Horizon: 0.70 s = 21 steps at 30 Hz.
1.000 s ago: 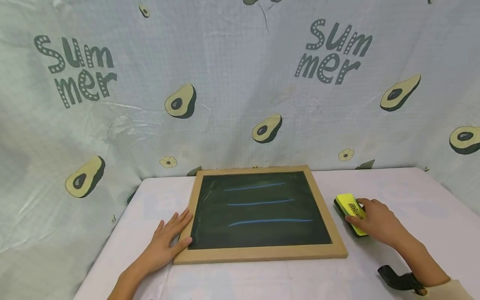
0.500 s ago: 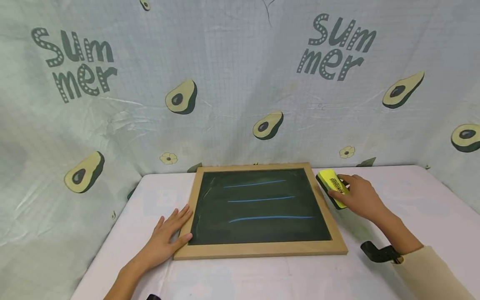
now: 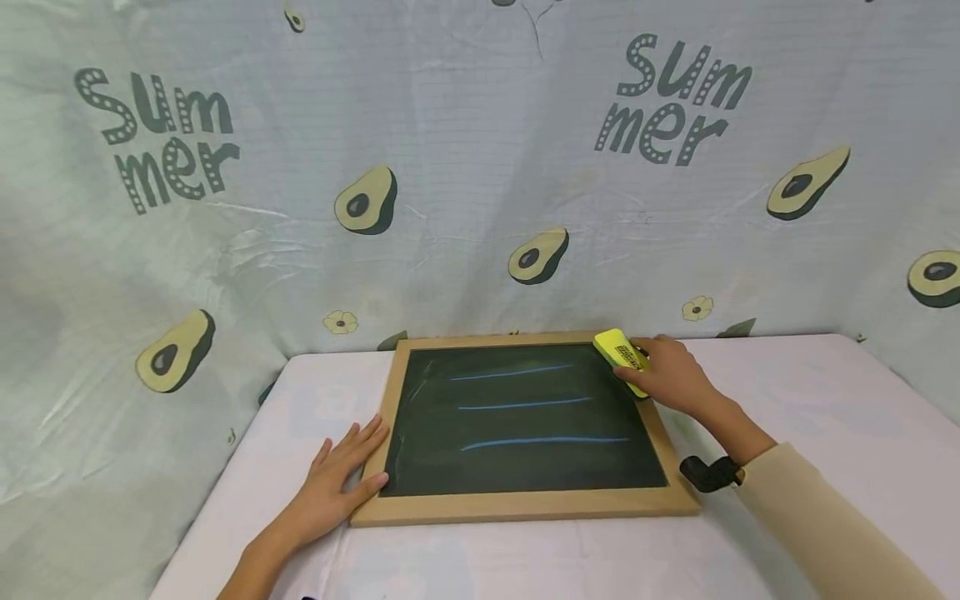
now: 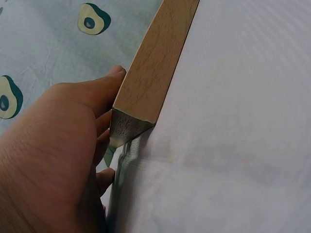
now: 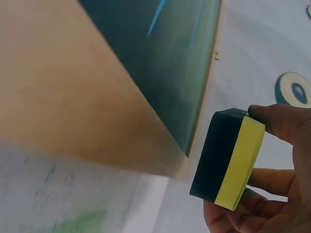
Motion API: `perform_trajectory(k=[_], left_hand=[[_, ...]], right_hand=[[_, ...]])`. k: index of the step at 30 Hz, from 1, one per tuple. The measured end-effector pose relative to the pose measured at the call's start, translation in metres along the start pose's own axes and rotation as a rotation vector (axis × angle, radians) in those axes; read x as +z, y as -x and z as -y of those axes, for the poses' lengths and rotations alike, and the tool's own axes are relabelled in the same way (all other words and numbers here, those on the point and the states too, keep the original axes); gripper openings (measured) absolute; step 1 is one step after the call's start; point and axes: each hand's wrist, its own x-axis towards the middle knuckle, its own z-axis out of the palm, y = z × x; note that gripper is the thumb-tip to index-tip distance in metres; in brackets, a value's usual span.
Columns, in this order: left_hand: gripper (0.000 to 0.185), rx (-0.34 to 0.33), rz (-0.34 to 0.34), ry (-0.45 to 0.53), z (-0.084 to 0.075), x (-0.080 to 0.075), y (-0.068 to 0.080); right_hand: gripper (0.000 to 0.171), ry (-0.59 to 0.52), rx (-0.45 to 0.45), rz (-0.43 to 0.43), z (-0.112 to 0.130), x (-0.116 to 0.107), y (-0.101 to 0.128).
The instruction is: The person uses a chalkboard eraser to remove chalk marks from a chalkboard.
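1. the chalkboard (image 3: 525,467) is laid on the bench (image 3: 465,571), and three blue strokes (image 3: 525,406) are borne on its dark face.
2. its wooden frame (image 3: 525,506) is touched along the left side by the left hand (image 3: 330,492), whose fingers are spread with nothing gripped; the board is presumably steadied this way.
3. the yellow eraser (image 3: 621,357) is pinched by its sides in the right hand (image 3: 675,375), at the frame's upper right; its dark pad (image 5: 216,155) is thus kept uncovered. whether the board is touched cannot be told.
4. little room is afforded behind the far edge by the hanging cloth (image 3: 450,100); more is offered at the right.
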Motion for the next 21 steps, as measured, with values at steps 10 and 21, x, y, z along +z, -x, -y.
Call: perform_trajectory(k=[10,21], left_hand=[[0.063,0.02,-0.003,-0.019,0.002,0.0,-0.001],[0.064,0.0,-0.001,-0.024,0.001,0.001,-0.001]], right_hand=[[0.065,-0.03,0.027,0.065,0.008,0.02,-0.023],[0.063,0.019,0.04,0.089,0.012,0.031,-0.037]])
